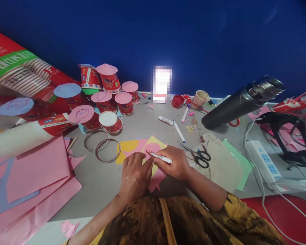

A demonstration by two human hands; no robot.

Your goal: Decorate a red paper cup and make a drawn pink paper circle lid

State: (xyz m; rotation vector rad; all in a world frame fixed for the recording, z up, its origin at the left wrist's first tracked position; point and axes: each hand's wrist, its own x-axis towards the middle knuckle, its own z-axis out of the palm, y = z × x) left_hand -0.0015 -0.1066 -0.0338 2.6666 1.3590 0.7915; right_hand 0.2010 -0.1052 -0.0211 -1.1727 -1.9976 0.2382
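A white marker [163,157] with a red tip sits in the closed fingers of my right hand [177,161]. Its tip touches or nearly touches a pink paper circle [153,148], where small red marks show. My left hand [136,172] has bent fingers closed at the circle's near left edge, which they partly hide. Under both hands lie yellow paper [153,139] and cut pink paper [156,177]. Black-handled scissors [197,154] rest just right of my right hand, blades partly spread.
Red paper cups [109,81] with paper discs stand at the back left. Two grey rings [107,160] and pink sheets [38,170] lie left. Loose markers [179,131], a dark flask [239,103], a cloth [219,161] and a power strip [265,161] are right.
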